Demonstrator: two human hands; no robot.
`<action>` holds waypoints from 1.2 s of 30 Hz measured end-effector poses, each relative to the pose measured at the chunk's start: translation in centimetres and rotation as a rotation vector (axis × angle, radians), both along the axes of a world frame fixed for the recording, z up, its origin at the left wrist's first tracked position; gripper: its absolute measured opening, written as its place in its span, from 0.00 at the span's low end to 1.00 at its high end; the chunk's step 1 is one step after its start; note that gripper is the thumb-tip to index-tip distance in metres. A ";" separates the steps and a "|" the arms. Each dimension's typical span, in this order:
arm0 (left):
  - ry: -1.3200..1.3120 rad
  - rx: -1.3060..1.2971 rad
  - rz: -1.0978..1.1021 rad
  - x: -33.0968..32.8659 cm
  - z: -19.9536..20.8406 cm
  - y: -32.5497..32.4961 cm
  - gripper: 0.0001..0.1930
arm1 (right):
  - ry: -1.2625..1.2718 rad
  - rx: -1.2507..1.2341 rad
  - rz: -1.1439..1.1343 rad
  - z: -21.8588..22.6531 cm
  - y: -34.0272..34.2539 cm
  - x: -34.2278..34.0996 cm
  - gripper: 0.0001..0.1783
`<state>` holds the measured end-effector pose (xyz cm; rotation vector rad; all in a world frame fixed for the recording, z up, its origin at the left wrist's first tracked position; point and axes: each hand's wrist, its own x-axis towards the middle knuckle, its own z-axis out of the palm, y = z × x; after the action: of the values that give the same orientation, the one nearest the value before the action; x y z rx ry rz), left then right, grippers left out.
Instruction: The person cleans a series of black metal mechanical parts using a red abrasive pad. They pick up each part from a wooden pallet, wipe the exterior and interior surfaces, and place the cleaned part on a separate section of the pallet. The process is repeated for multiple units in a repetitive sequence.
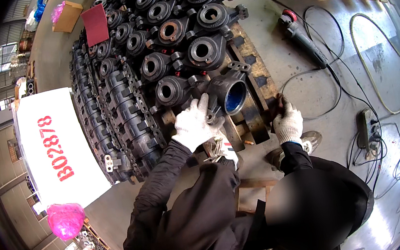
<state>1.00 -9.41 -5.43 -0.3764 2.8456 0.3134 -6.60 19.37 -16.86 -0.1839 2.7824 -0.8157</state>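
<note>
My left hand (195,125), in a white knit glove, rests against the near end of a dark metal casting. Its fingers are stretched out and the thumb is spread beside a small lug (210,118). Right next to it, the casting's round open end (234,96) faces me, blue inside. My right hand (287,124), also gloved in white, is off the right edge of the wooden pallet (256,64). Its fingers are closed around a small dark thing (278,104), mostly hidden, whose kind I cannot make out.
Rows of black ring-ended castings (201,50) cover the pallet, with track-like black parts (126,101) to the left. A red sheet (95,26) lies on top. An angle grinder (304,39), cables and a power strip (367,130) lie right. A white board (59,146) stands left.
</note>
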 end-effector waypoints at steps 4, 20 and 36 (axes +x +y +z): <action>0.158 0.294 0.213 -2.0 1.0 1.4 0.22 | 0.031 0.020 -0.003 -0.6 0.5 0.4 0.35; -0.018 1.737 1.043 0.5 -4.6 -0.7 0.53 | -0.073 -0.017 -0.046 0.5 0.0 0.5 0.36; -0.577 2.200 1.122 -0.4 -7.3 -1.1 0.08 | -0.034 0.038 0.010 -0.7 -0.4 0.2 0.22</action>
<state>0.57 -10.49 -12.75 -0.9761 0.3167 2.2879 -6.43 19.01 -17.54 -0.1755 2.7607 -0.7558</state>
